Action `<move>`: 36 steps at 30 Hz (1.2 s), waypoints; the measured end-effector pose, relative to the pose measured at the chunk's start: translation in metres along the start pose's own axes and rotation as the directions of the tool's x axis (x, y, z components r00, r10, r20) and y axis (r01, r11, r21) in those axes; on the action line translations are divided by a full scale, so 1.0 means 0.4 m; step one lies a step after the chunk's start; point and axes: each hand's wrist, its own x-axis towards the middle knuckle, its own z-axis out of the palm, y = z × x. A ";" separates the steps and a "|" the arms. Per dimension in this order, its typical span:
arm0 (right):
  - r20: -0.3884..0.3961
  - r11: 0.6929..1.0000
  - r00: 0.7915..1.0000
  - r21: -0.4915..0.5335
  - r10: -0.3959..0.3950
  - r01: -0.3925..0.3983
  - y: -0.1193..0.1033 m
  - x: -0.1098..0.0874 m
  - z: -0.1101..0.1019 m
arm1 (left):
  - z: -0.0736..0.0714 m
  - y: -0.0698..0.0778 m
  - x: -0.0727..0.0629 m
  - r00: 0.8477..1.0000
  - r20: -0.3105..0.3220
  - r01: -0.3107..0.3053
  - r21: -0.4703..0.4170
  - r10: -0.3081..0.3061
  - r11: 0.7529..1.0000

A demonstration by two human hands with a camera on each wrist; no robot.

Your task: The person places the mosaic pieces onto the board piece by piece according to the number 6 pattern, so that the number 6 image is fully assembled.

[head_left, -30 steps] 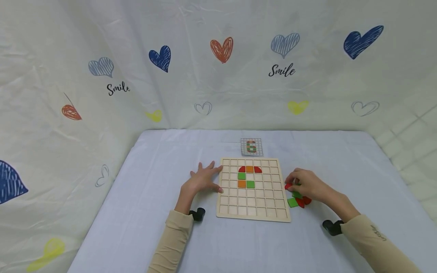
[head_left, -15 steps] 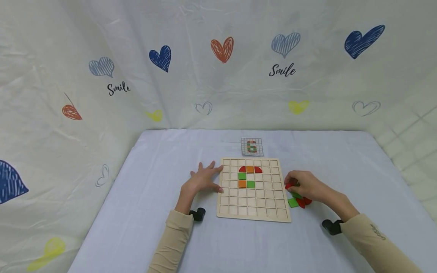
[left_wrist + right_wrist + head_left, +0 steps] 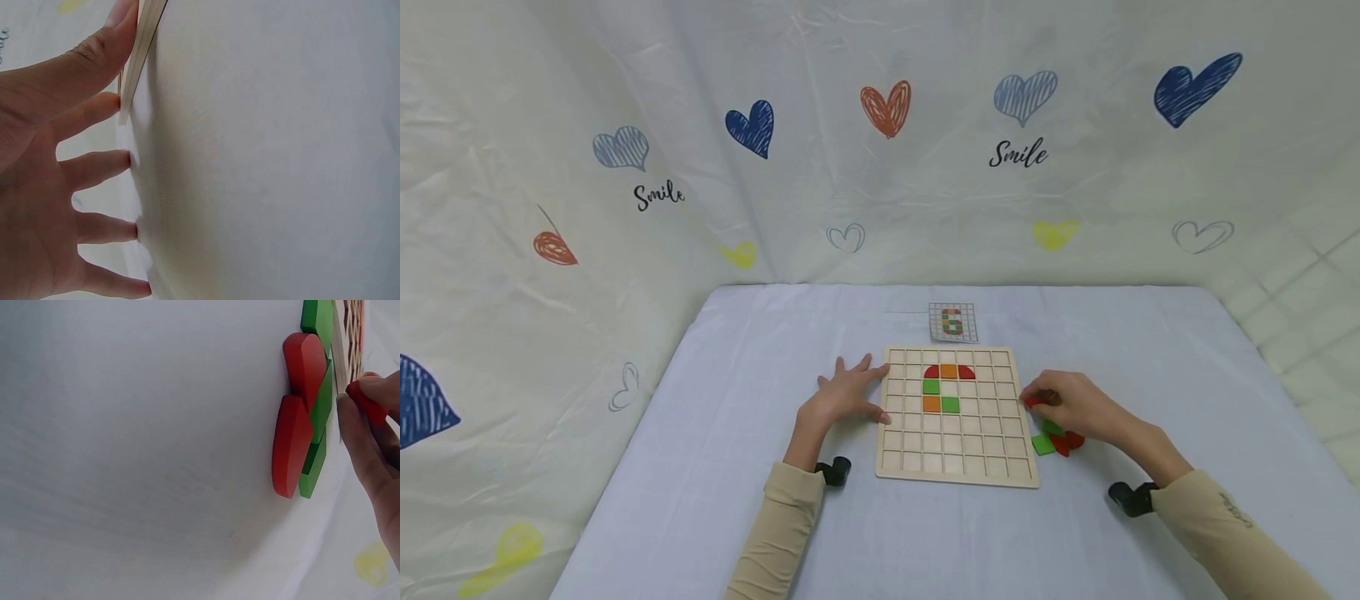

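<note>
A square wooden grid board (image 3: 917,461) lies on the cloth, with red quarter-round, orange square and green square tiles set in its upper middle cells. My left hand (image 3: 842,396) is spread at its left edge. In the left wrist view the thumb (image 3: 94,59) rests against the board's side, and the other fingers reach straight to the cloth. Beside the right edge, my right hand (image 3: 1078,404) pinches a red tile (image 3: 370,405) between thumb and fingertips. Below that hand lies a small pile of green tiles (image 3: 320,403) and red tiles (image 3: 292,447), partly overlapping.
A small printed card (image 3: 953,322) with a gridded coloured figure lies just behind the board. White cloth (image 3: 760,350) covers the table. A printed curtain (image 3: 820,192) with hearts hangs behind and at the left. Each wrist wears a black camera (image 3: 1130,500).
My right hand has lifted the red tile off the pile and shifted slightly left, toward the board's right edge. The left hand and the board have stayed put.
</note>
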 end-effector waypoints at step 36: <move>0.061 0.988 0.997 0.155 -0.038 0.028 -0.067 0.098 0.029 | 0.002 -0.001 0.004 1.000 -0.007 0.014 -0.008 -0.014 1.000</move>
